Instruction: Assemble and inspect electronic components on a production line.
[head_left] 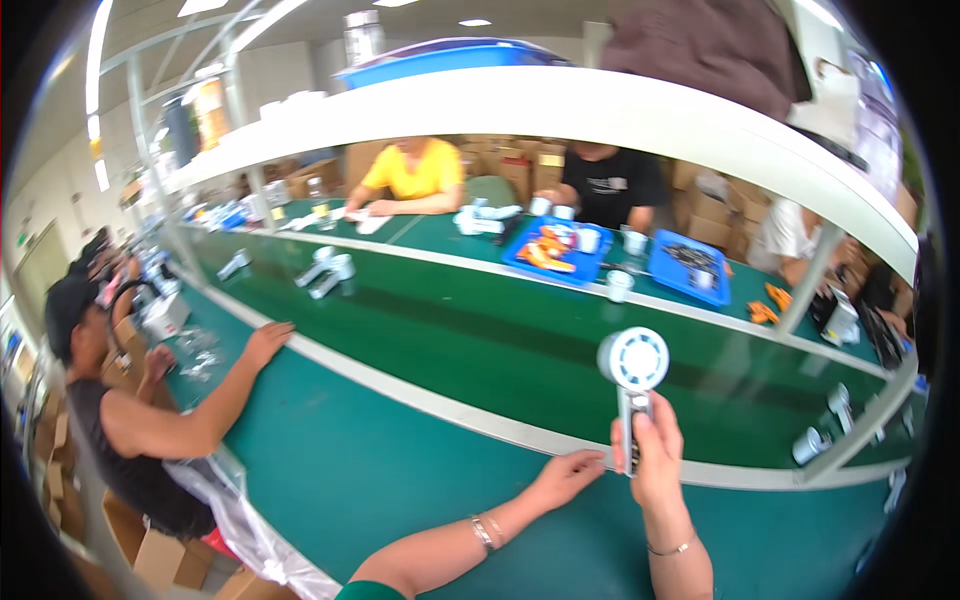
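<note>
- From the head view, I see my right hand (657,452) raised, and its fingers are closed around the handle of a handheld fan (640,360).
- The fan stands nearly upright, with its round, pale head above the fingers; its ringed front is turned to me.
- Behind the fan I see the green belt (450,345); the lower end of its handle appears in front of the pale rail (420,396).
- My left hand (565,478) is just beside, palm down, with the fingertips at the rail. These fingers are rather straight and near together; I cannot tell if anything is under the palm.
- The green desk (330,440) extends below the rail, and my left forearm passes over it.
- On the belt, some grey-white devices (322,272) lie toward the left, and a pale cylindrical piece (810,445) is at the right.
- Across the belt are two blue trays (550,276); the left one contains orange things (545,250), the right one dark small pieces (690,257).
- At my left, a co-worker in a black cap (70,305) rests one hand on the rail.
</note>
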